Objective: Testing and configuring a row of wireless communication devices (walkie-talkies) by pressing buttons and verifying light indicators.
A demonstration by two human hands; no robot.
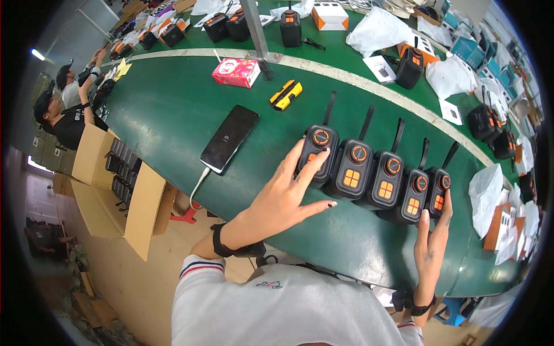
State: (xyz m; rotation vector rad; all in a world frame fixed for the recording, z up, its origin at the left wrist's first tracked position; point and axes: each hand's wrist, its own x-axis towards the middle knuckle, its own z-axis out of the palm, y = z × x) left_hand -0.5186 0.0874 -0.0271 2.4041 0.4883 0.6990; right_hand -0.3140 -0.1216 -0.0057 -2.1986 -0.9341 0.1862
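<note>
Several black box-shaped devices, each with an orange ring dial, orange buttons and a black strap, stand side by side in a row before me. My left hand (281,194) rests on the leftmost device (327,138), fingers stretched and apart, thumb pointing away to the right. At the other end, my right hand (433,246) touches the rightmost device (437,187), its thumb and a finger straight along the near end; its other fingers are mostly hidden. Between them stand more of these devices, among them one with a bright button block (352,173).
A phone (229,138) on a white cable, a yellow-black tool (285,95) and a pink tissue pack (236,72) lie on the green table (167,98). A metal post (254,29) rises beyond. An open carton (98,213) with black devices stands at left, near two people.
</note>
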